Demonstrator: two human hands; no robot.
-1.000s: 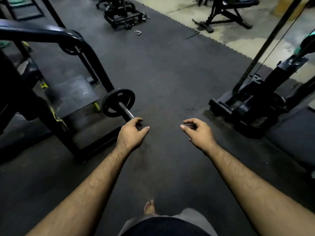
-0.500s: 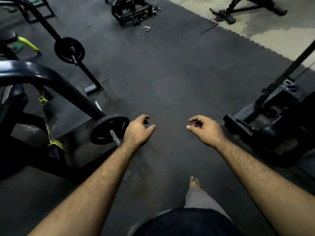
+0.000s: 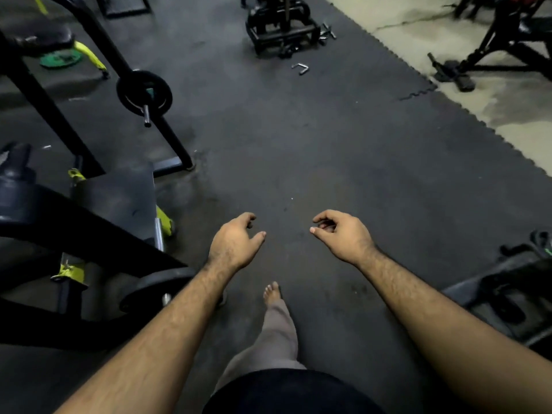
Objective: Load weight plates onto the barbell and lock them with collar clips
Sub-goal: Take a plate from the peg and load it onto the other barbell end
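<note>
Left hand: empty, fingers loosely curled, thumb out, hovering over the floor mat, just past 9 o'clock of frame centre.
Right hand: empty, fingers half curled toward the thumb without closing, level with the left hand, at 3 o'clock of it, a gap between them.
Bare foot: on the mat at 6 o'clock of the hands, grey trouser leg behind it.
Near weight plate: black, on a bar end at 8 o'clock of the left hand, partly hidden by the left forearm; steel tip of the sleeve showing just beside the arm.
Far weight plate: black, mounted on a bar end at 11 o'clock, short steel sleeve sticking out toward the camera; collar not discernible.
Rack frame: black tubing with yellow-green fittings, filling the 9 o'clock side.
Green plate: flat on the floor at 10 o'clock, far off.
Metal clip: small bent silver piece on the mat at 12 o'clock, well apart from both hands; kind unclear.
Floor mat: dark interlocking rubber, jagged edge meeting pale concrete at 2 o'clock.
</note>
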